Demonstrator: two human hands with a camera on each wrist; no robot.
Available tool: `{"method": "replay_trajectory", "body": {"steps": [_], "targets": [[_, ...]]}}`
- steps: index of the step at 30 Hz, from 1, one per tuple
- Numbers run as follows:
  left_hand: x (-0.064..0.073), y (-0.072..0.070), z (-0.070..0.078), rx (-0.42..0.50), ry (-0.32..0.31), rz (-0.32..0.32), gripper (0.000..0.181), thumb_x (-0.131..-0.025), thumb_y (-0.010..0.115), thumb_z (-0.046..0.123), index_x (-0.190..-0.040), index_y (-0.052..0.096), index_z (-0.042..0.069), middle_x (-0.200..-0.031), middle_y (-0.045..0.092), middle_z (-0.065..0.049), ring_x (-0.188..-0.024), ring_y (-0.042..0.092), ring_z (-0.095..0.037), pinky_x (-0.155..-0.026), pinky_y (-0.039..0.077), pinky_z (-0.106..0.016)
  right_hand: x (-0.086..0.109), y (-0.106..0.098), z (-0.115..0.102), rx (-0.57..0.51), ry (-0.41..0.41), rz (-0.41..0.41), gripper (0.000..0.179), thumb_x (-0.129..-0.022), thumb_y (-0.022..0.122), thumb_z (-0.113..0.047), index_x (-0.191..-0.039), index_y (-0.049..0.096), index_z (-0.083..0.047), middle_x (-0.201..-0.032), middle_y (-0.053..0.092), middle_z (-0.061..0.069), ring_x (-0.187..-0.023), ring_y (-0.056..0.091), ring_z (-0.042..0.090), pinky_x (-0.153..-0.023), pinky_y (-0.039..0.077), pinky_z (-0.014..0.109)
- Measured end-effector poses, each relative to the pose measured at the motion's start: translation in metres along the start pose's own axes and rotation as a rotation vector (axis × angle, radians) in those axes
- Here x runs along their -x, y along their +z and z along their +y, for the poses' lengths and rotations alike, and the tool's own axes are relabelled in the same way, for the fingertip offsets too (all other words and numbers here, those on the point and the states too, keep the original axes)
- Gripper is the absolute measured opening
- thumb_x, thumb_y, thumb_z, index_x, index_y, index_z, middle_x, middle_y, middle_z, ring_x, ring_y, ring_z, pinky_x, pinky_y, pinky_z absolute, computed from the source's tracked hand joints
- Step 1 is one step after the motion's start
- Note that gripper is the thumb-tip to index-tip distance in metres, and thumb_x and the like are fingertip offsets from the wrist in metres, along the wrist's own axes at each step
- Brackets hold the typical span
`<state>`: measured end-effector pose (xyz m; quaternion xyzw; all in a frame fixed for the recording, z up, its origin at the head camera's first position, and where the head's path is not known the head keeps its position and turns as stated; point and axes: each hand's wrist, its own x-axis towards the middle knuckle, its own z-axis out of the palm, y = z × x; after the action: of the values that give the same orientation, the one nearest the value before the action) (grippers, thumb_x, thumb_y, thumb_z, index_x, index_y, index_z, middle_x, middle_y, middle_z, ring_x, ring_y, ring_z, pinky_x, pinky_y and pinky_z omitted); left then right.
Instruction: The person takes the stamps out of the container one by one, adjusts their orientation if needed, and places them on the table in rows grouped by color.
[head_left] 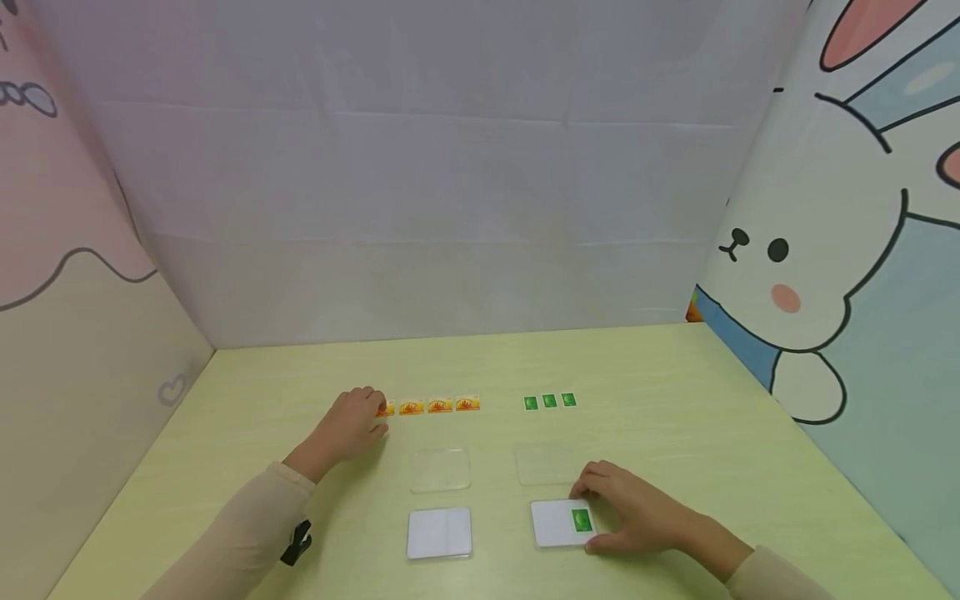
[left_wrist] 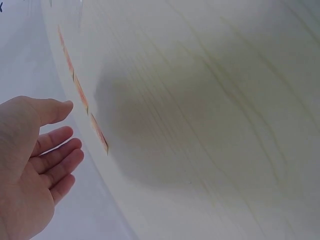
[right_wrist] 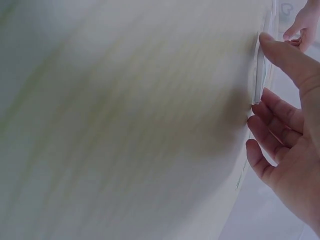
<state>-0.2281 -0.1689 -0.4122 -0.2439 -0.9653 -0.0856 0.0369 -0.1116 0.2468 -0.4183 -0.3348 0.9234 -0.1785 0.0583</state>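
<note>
My left hand [head_left: 351, 425] is over the left end of a row of small orange rectangular pieces [head_left: 439, 406], its fingertips partly covering the leftmost one. In the left wrist view its fingers are loosely bent, with nothing between them. The right hand [head_left: 633, 508] holds a flat white rectangular block [head_left: 555, 523] by its right side, thumb at the near corner and fingertips at the far one. A green piece [head_left: 582, 520] lies on the right part of that block. Seen edge-on in the right wrist view, the block [right_wrist: 257, 75] sits between thumb and fingers.
Three small green pieces [head_left: 550, 401] lie in a row further back. Two clear flat rectangles, left [head_left: 440, 471] and right [head_left: 545, 464], lie mid-table. A second white block [head_left: 439, 533] is at front left. Walls enclose the pale yellow table [head_left: 675, 392] at back and sides.
</note>
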Motion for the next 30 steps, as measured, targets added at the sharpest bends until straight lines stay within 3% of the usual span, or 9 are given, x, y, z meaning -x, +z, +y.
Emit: {"method": "replay_trajectory", "body": {"steps": [8,16,30], "targets": [[0.002,-0.002,0.002,-0.027,0.007,0.015,0.023,-0.084,0.072,0.016,-0.097,0.06,0.001,-0.084,0.057,-0.005,-0.077,0.05,-0.019,-0.078,0.044,-0.041,0.0,0.0,-0.001,-0.009,0.029,-0.023,0.048,-0.078,0.073,-0.053,-0.111,0.06,-0.021,-0.108,0.056,-0.015,-0.099,0.049,0.001,-0.092,0.048,0.028],[0.004,-0.004,0.006,-0.031,-0.009,0.018,0.025,-0.084,0.071,0.018,-0.101,0.06,0.003,-0.089,0.059,-0.005,-0.085,0.053,-0.022,-0.086,0.043,-0.046,0.001,-0.001,-0.001,-0.005,-0.009,-0.005,0.049,-0.079,0.07,-0.056,-0.111,0.06,-0.02,-0.108,0.056,-0.014,-0.098,0.05,0.003,-0.09,0.048,0.028],[0.006,-0.006,0.014,-0.042,0.028,0.061,0.027,-0.083,0.073,0.02,-0.1,0.06,0.004,-0.092,0.059,-0.005,-0.088,0.053,-0.024,-0.087,0.041,-0.047,0.001,-0.002,-0.001,-0.01,-0.015,0.003,0.048,-0.079,0.07,-0.055,-0.111,0.06,-0.02,-0.108,0.056,-0.013,-0.097,0.049,0.002,-0.088,0.048,0.027]]}}
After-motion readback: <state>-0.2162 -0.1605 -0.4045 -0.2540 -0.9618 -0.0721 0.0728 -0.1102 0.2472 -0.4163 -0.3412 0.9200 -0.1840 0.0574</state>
